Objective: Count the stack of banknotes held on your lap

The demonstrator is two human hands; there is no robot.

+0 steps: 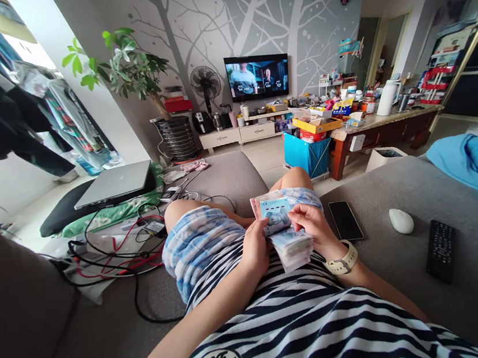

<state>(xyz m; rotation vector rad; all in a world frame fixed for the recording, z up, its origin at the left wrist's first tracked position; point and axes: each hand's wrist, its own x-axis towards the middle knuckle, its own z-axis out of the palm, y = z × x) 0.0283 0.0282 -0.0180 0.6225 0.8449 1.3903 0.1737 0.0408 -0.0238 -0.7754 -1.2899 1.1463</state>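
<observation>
Over my lap, my left hand point(256, 248) is closed around a stack of banknotes point(293, 246), its thumb on their left side. The lower part of the stack fans down toward my striped shirt. Above it stand upright notes, a blue one point(276, 214) in front and pinkish ones behind. At the right edge of the blue note, my right hand point(313, 223) pinches the notes between thumb and fingers. A pale watch point(343, 258) is on my right wrist. Some fingertips of my left hand are hidden behind the money.
On the sofa to the right lie a phone point(346, 220), a white mouse point(401, 221) and a black remote point(441, 250). Tangled cables point(120, 257) and a laptop point(113, 184) are on the left. A cluttered table point(406, 118) stands ahead, beside a blue bin point(307, 153).
</observation>
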